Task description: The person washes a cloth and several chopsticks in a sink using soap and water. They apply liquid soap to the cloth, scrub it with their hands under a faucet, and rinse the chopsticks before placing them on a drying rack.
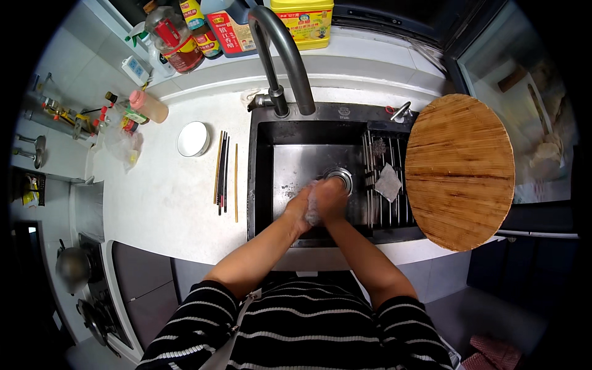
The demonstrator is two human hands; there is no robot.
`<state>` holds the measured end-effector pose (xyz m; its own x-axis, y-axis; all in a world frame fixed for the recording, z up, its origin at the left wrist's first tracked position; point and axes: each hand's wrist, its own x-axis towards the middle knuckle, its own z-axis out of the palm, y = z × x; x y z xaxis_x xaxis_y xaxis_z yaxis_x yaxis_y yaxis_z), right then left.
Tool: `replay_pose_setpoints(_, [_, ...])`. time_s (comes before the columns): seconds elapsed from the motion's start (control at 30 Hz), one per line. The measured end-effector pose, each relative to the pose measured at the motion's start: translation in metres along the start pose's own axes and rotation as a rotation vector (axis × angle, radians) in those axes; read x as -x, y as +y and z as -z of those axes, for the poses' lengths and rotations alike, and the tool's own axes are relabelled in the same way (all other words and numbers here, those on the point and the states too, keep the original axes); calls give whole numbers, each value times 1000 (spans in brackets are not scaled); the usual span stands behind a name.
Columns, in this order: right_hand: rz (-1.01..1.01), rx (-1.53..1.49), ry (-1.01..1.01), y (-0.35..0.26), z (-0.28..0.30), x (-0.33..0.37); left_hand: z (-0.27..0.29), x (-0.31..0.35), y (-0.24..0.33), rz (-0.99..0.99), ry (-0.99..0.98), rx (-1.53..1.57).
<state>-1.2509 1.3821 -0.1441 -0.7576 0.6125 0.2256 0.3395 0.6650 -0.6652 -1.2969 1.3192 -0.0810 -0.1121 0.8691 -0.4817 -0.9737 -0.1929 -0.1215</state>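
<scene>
Both hands are together over the black sink [262, 185], low in its basin. My left hand [300, 208] curls round a whitish, crumpled-looking thing [313, 207], too blurred to name. Pressed against its other side is my right hand [331, 197], fingers bent and smeared by motion. Just beyond the hands lies the round metal drain [346, 177]. The dark grey faucet [290, 55] arches over the far side of the basin, and no water stream shows. To the right, a pale grey cloth [388, 183] and a dark scrubber [378, 147] rest on the drying rack [398, 213].
A round wooden board [459, 172] covers the counter's right end. On the white counter [154, 209] at left are a white bowl [193, 139], several chopsticks [236, 185] and a pink-capped bottle [148, 106]. Sauce bottles [176, 40] and a yellow jug [303, 24] line the back ledge.
</scene>
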Motion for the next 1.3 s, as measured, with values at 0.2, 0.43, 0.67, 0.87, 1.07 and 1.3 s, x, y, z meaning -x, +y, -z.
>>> replay_pose_setpoints(0.2, [627,-256,85,-38,18,-5,107,-29,43,285,-698,112])
replay_pose_setpoints(0.43, [524,-362,144,-38,23,-8,36,-5,19,-141,379,-293])
replay_pose_setpoints(0.67, [-485,-604,-101,27,16,-22,25,8,19,-168,322,-283])
replay_pose_setpoints(0.87, [-566,-806,-664,4,76,-18,-6,37,43,-412,199,-558])
replay_pose_setpoints(1.07, [-632,-875,-368,65,66,-4,-21,50,71,-616,197,-638])
replay_pose_setpoints(1.3, [-680,-1190,-78,57,80,-11,-10,52,87,-782,164,-732])
